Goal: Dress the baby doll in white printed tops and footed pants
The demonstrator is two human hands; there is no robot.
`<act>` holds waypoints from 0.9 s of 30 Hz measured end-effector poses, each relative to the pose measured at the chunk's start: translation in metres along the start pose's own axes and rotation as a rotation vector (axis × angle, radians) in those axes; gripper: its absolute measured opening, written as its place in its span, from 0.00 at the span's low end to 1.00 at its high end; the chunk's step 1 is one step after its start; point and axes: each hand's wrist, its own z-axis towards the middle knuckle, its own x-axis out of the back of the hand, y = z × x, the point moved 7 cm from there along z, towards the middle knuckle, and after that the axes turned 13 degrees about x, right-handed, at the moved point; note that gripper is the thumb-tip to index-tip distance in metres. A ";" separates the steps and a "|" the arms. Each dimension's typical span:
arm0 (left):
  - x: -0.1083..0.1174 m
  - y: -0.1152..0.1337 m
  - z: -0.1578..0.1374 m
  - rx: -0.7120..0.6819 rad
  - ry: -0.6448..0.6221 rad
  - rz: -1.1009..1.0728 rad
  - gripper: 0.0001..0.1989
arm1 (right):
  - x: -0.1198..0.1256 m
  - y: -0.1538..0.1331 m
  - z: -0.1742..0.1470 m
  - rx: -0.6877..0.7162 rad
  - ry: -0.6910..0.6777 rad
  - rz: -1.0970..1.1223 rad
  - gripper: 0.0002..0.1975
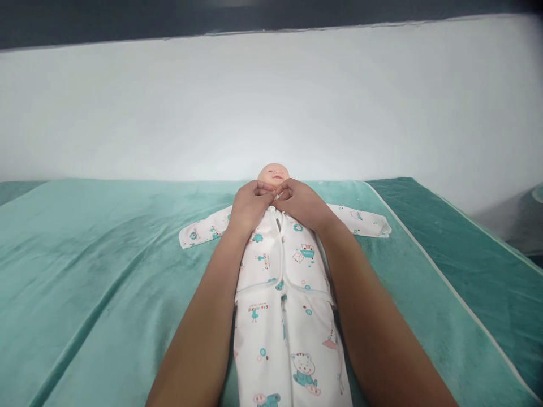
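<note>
A baby doll [274, 171] lies on its back, head away from me, dressed in a white baby jacket [258, 265] and white pants [263, 367] with cartoon animal prints. Both jacket sleeves spread out to the sides. At the neck, my left hand [251, 203] pinches the jacket's collar edge from the left. Opposite it, my right hand [303, 202] pinches the collar from the right, the fingertips of both hands nearly meeting under the doll's chin. Below them the jacket front is drawn together, with a small gap near the top. My fingers hide the collar's fastening.
A light green blanket [127, 271] with some creases covers the surface under the doll. Darker green cloth [475, 254] shows on the right, past a pale seam. Behind stands a white wall [271, 102] with a dark band along its top.
</note>
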 end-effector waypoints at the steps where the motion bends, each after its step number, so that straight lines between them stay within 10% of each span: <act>1: 0.000 0.000 0.000 0.003 0.011 0.016 0.09 | 0.000 -0.001 0.000 0.000 0.001 -0.017 0.14; 21: 0.004 0.009 -0.006 -0.218 0.068 0.225 0.15 | 0.006 -0.013 -0.007 0.085 0.062 -0.174 0.06; 27: 0.004 0.010 -0.009 -0.202 0.081 0.285 0.16 | 0.005 -0.021 -0.015 0.073 -0.145 -0.268 0.14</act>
